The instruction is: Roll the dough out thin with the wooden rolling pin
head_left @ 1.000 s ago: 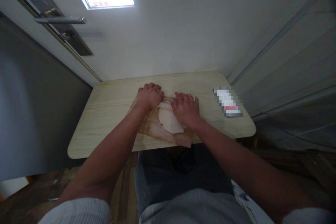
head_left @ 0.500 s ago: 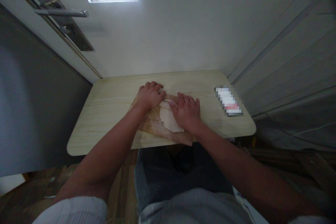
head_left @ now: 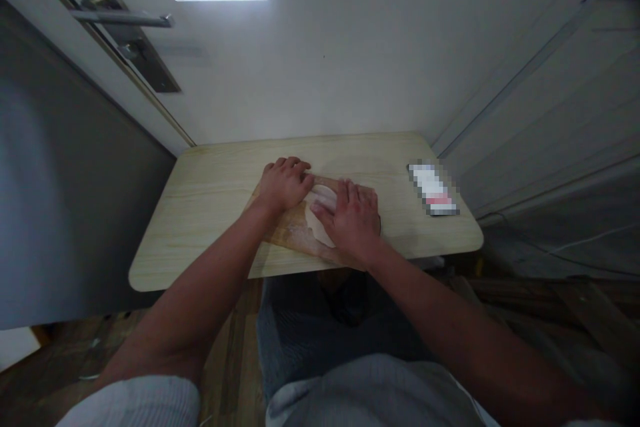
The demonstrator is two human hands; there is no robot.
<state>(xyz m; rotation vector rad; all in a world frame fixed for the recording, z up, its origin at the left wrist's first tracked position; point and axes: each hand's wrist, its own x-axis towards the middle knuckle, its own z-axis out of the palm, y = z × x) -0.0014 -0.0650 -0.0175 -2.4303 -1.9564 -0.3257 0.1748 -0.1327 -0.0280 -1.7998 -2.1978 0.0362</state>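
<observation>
A flattened sheet of pale dough (head_left: 316,223) lies on a small wooden cutting board (head_left: 287,232), with white flour smeared near it. My left hand (head_left: 285,185) grips the board's far left part, fingers bent over the edge and thumb on top beside the dough. Stretched fingers of my right hand (head_left: 354,217) lie over the right side of the dough and board, thumb apart on the dough. A pale ridge shows in the dough between the hands; what makes it cannot be told. The right hand hides the dough's right part.
The board rests on a light wood-grain table (head_left: 200,193) with rounded corners. At its right lies a phone (head_left: 434,190) with a blurred screen. Behind stands a white door with a metal handle (head_left: 123,17) and a bright window. A grey panel (head_left: 60,200) is at left.
My right hand has shifted slightly and its fingers now lie flatter over the dough, uncovering the board's far right corner. The left hand stays in about the same place.
</observation>
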